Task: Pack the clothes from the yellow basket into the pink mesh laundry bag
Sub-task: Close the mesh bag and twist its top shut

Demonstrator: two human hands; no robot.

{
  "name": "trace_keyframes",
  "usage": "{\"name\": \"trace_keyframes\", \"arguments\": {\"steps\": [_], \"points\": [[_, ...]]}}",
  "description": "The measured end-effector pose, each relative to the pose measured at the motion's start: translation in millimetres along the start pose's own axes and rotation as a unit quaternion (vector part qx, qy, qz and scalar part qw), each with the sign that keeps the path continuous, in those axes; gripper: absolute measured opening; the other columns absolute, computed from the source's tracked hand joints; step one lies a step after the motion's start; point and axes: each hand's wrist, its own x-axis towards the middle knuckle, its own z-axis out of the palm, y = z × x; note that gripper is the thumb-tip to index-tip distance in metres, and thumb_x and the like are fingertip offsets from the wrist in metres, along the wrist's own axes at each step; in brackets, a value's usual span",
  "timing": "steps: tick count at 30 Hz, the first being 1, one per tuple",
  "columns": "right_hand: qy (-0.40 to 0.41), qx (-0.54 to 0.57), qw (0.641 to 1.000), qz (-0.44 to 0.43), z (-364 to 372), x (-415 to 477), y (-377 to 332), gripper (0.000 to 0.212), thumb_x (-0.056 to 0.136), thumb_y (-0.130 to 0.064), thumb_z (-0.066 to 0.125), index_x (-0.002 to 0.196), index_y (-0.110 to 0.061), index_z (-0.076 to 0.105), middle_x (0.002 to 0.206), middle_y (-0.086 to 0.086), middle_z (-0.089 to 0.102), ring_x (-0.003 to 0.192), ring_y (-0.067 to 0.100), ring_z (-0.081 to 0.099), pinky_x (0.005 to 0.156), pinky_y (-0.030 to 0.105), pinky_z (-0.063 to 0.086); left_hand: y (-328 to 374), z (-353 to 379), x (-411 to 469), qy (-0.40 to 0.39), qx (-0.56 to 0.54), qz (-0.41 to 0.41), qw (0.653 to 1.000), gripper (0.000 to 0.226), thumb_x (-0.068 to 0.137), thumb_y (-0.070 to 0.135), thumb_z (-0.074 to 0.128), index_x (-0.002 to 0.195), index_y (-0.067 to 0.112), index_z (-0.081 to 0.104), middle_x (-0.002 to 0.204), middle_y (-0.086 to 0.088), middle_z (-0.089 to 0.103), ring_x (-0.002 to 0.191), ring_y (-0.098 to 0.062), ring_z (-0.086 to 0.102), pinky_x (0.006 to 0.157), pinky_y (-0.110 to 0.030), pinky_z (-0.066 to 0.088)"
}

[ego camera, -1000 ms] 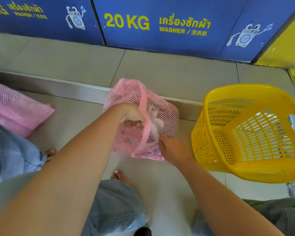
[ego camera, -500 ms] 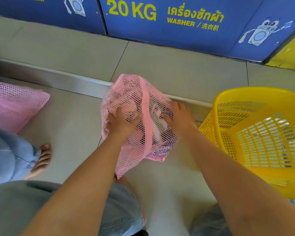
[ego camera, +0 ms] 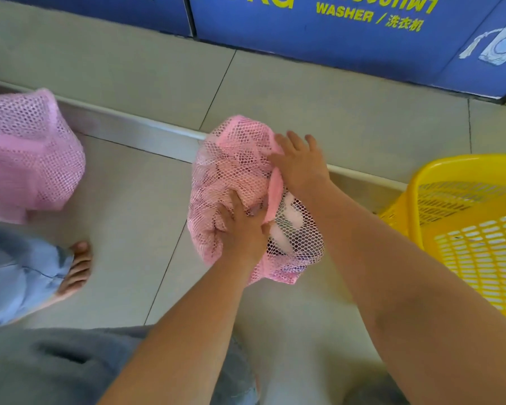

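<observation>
The pink mesh laundry bag (ego camera: 240, 171) is sitting on the floor (ego camera: 123, 244), left of the yellow basket (ego camera: 476, 229). The left hand (ego camera: 241, 232) fingers are gripping its mesh; the right hand (ego camera: 300, 165) is pressing flat, fingers spread.

At centre frame, the pink mesh laundry bag (ego camera: 234, 171) is open-weave netting with a smooth cloth band. The yellow basket (ego camera: 462, 182) at right is glossy slotted plastic. The floor (ego camera: 129, 229) is matt smooth tile, crossed by a brushed metal strip (ego camera: 135, 133).
</observation>
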Motion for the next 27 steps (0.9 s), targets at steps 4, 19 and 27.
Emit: {"name": "trace_keyframes", "arguments": {"steps": [4,19,27], "points": [[0.087,0.101,0.991,0.021,-7.0,-15.9,13.7,0.04,0.096,-0.017,0.043,0.135,-0.015,0.051,0.154,0.003,0.034,0.146,0.026,0.022,0.117,0.048,0.012,-17.6,-16.2,-9.6,0.055,-0.047,0.06,0.996,0.043,0.106,0.031,0.039,0.149,0.033,0.04,0.166,-0.011,0.016,0.148,-0.043,0.022,0.113,-0.062,0.032],[0.265,0.358,0.877,0.183,-116.9,-110.2,25.7,0.021,0.096,-0.018,0.041,0.11,-0.005,0.049,0.095,0.026,0.065,0.088,0.047,0.058,0.066,0.042,0.04,44.2,-139.6,-46.9,0.281,-0.296,0.034,0.912,0.022,0.107,0.022,0.036,0.112,0.007,0.051,0.1,-0.008,0.055,0.089,-0.024,0.05,0.074,-0.032,0.037],[0.359,0.446,0.795,0.201,-158.9,-124.2,45.6,0.018,0.096,-0.031,0.048,0.087,-0.016,0.042,0.063,-0.005,0.046,0.067,0.025,0.044,0.061,0.033,0.034,80.2,-199.2,-49.1,0.318,-0.424,0.163,0.832,0.006,0.102,0.017,0.043,0.099,0.017,0.048,0.086,0.01,0.052,0.077,-0.002,0.047,0.064,-0.011,0.038]]}}
